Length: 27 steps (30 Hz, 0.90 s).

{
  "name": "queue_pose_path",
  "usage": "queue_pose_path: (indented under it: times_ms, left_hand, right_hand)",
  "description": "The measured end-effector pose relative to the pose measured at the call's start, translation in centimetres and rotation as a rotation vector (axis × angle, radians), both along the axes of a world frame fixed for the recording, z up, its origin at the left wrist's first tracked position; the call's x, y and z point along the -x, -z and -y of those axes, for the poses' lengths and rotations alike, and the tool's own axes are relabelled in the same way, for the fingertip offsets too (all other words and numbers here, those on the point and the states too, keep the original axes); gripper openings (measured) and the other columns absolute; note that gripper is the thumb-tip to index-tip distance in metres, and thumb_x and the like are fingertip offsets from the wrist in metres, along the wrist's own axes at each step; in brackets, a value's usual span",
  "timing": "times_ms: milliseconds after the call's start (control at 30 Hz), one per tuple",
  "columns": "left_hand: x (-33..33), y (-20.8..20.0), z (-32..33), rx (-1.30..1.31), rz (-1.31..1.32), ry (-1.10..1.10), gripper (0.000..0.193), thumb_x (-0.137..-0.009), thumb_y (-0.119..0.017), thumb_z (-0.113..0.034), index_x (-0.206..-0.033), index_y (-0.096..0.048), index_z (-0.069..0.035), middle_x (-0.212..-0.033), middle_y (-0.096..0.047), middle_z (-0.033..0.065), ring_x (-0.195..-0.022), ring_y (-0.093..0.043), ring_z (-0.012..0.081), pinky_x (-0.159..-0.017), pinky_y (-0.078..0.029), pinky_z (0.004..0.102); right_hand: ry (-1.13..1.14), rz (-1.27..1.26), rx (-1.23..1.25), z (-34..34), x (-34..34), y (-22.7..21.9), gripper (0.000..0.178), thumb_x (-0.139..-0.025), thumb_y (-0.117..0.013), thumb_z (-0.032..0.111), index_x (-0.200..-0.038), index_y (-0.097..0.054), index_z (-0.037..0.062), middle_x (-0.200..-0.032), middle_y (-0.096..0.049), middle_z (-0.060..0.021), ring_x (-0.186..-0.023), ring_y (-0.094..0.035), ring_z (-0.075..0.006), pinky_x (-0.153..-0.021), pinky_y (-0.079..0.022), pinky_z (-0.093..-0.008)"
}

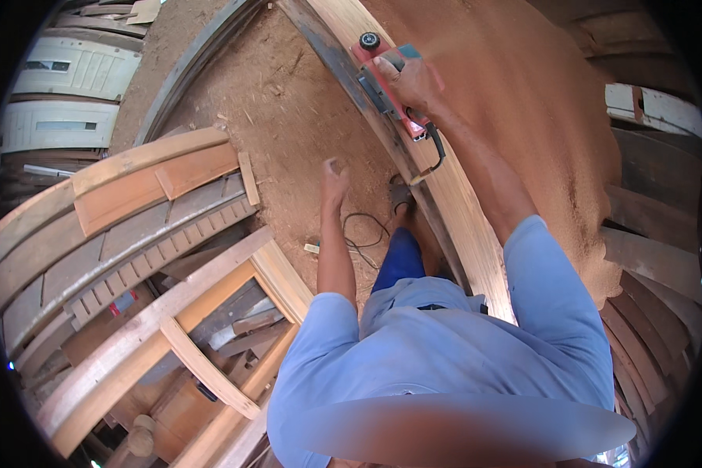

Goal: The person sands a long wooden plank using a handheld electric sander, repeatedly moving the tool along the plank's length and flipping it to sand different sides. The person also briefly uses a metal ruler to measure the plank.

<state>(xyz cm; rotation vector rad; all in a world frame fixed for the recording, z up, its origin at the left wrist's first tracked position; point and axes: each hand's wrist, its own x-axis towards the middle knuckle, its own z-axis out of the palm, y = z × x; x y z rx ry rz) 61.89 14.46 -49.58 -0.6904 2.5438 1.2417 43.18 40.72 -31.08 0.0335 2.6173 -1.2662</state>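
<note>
A red and dark electric hand planer [376, 90] with a round black knob rests on a long pale wooden beam [462, 218]. My right hand [410, 83] is wrapped round its handle, and that arm stretches forward along the beam's right side. From the planer's rear a black cord hangs down past the beam's left edge. My left hand [335, 179] is held out over the ground, left of the beam and apart from it. Its fingers are curled in, with nothing visible in them.
Reddish-brown sawdust [542, 148] is heaped right of the beam. A loop of black cable [366, 228] lies near my feet. To the left stand stacked boards [160, 183] and a wooden frame [152, 343]. White panels [82, 66] lie far left; dark planks [655, 218] line the right.
</note>
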Motion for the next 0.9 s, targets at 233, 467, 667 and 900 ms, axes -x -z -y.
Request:
queue_pose_path:
  times_ms: [233, 467, 667, 900]
  left_hand:
    - [20.8, -1.9, -5.1, -0.200, 0.003, -0.207, 0.057, -0.099, -0.053, -0.031, -0.142, -0.039, 0.003, -0.139, -0.050, 0.0294, -0.129, -0.050, 0.0430, -0.109, -0.037, 0.0447]
    - [27.3, 0.2, -8.7, -0.075, -0.174, -0.363, 0.057, -0.102, -0.043, -0.028, -0.143, -0.032, 0.010, -0.139, -0.044, 0.0360, -0.127, -0.046, 0.0492, -0.108, -0.036, 0.0489]
    - [27.6, -4.0, -8.9, -0.050, -0.034, -0.344, 0.058, -0.103, -0.040, -0.029, -0.145, -0.028, 0.009, -0.142, -0.040, 0.0365, -0.132, -0.041, 0.0493, -0.110, -0.035, 0.0492]
    - [28.1, -4.4, -8.9, 0.091, -0.045, -0.374, 0.057, -0.102, -0.042, -0.030, -0.143, -0.034, 0.009, -0.136, -0.045, 0.0367, -0.132, -0.041, 0.0505, -0.109, -0.034, 0.0521]
  right_hand:
    - [0.041, 0.058, 0.119, 3.8, 10.6, -0.9, 0.056, -0.093, -0.051, 0.059, -0.096, -0.071, 0.0063, -0.082, -0.070, -0.0215, -0.082, -0.068, -0.0378, -0.078, -0.050, -0.0467]
    - [0.071, -0.041, 0.107, 7.9, 19.9, -0.7, 0.062, -0.092, -0.052, 0.059, -0.091, -0.071, 0.0002, -0.081, -0.069, -0.0250, -0.081, -0.068, -0.0390, -0.076, -0.052, -0.0469]
    - [-0.029, -0.091, -0.032, 10.4, 27.9, 0.5, 0.069, -0.092, -0.049, 0.065, -0.093, -0.071, -0.0002, -0.083, -0.069, -0.0264, -0.080, -0.069, -0.0394, -0.074, -0.053, -0.0479]
    - [0.010, -0.090, 0.134, 14.2, 36.2, 0.3, 0.068, -0.093, -0.047, 0.066, -0.096, -0.072, 0.0033, -0.083, -0.069, -0.0223, -0.079, -0.068, -0.0341, -0.070, -0.052, -0.0472]
